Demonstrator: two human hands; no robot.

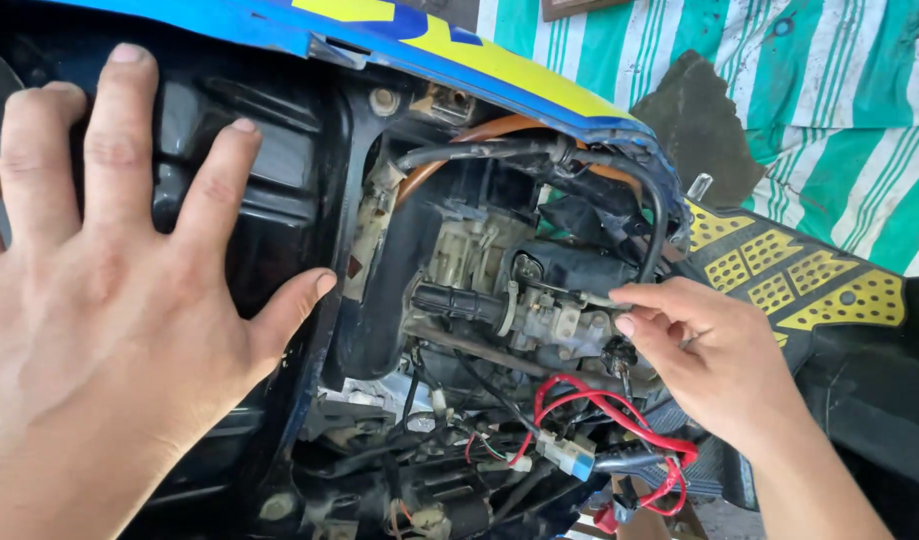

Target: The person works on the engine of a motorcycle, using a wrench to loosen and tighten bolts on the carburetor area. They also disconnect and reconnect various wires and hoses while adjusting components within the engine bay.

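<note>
The left hand (110, 290) lies flat on the black panel (280, 200) of an opened scooter, its fingers (120, 130) spread wide and holding nothing. The thumb reaches the panel's inner edge, just beside the open engine bay.

The right hand (715, 360) comes in from the lower right. Its fingers (645, 296) are bent and drawn close together at the right end of the carburetor (555, 320), touching it; whether they pinch a small part there cannot be told. The carburetor sits in the middle of the bay, below a black hose (540, 150) and an orange tube (480, 135).

Red wires (605, 410) loop just below the right hand, with a white connector (565, 455) near them. A blue and yellow fairing (460, 50) runs along the top edge of the bay. A yellow and black footboard (790, 275) lies to the right, and a green striped cloth (840, 90) beyond it.
</note>
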